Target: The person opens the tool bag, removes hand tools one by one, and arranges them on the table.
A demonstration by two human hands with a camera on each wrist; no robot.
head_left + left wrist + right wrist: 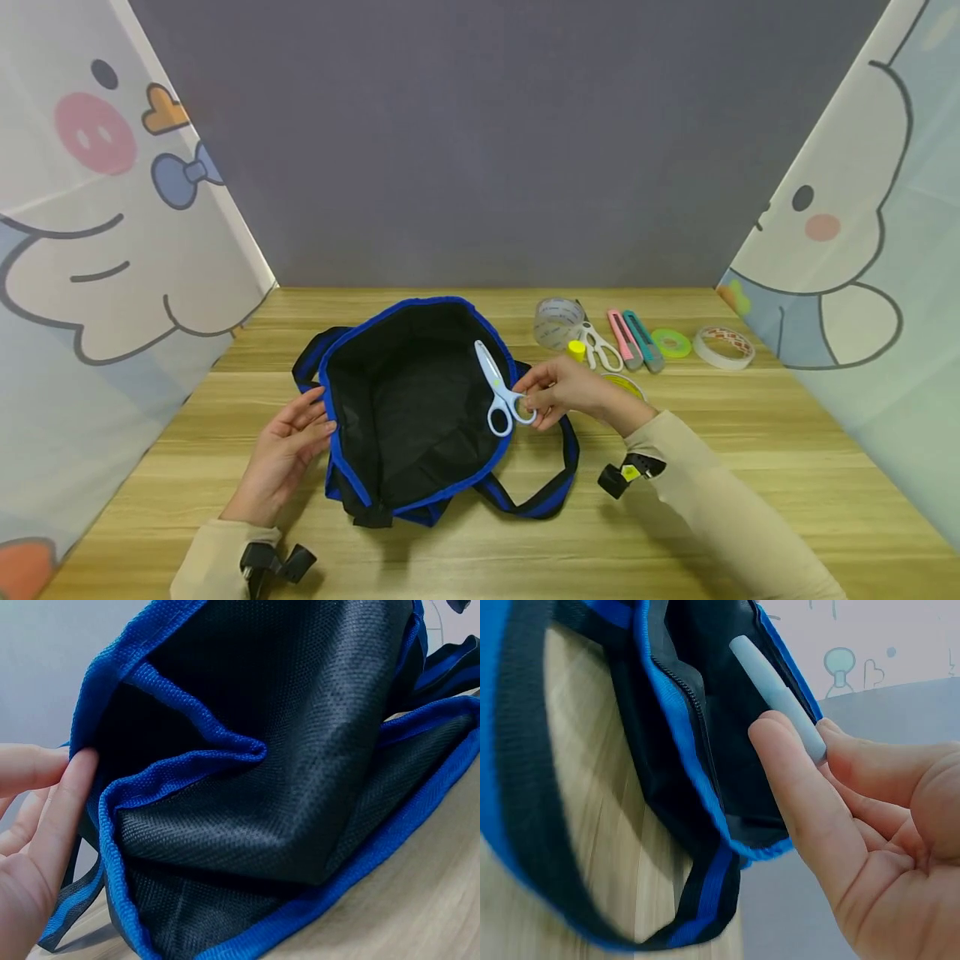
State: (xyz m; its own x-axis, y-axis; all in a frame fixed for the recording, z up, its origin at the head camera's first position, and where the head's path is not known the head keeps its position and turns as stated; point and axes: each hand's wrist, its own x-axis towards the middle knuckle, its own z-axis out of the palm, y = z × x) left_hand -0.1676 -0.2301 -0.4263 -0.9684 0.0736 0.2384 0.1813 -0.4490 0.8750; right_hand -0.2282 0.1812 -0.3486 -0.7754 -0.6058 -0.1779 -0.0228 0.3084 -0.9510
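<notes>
A black bag [420, 392] with blue trim lies with its mouth spread wide in the head view. At its left edge my left hand [288, 450] pinches the blue rim [90, 712] between thumb and fingers. Over the right side of the opening, my right hand [558, 390] holds light-blue scissors [497, 379] by one finger loop, blades pointing up and away. The right wrist view shows the scissors [780, 694] edge-on between thumb and fingers, in front of the dark lining. A blue-striped strap [555, 492] loops out on the bag's right.
Behind my right hand lie a roll of clear tape [557, 323], white scissors [600, 346], a yellow-capped item [576, 350], a pink cutter [624, 337], a teal cutter [643, 342], green tape [671, 342] and white tape [723, 347]. A grey panel [495, 150] stands at the back.
</notes>
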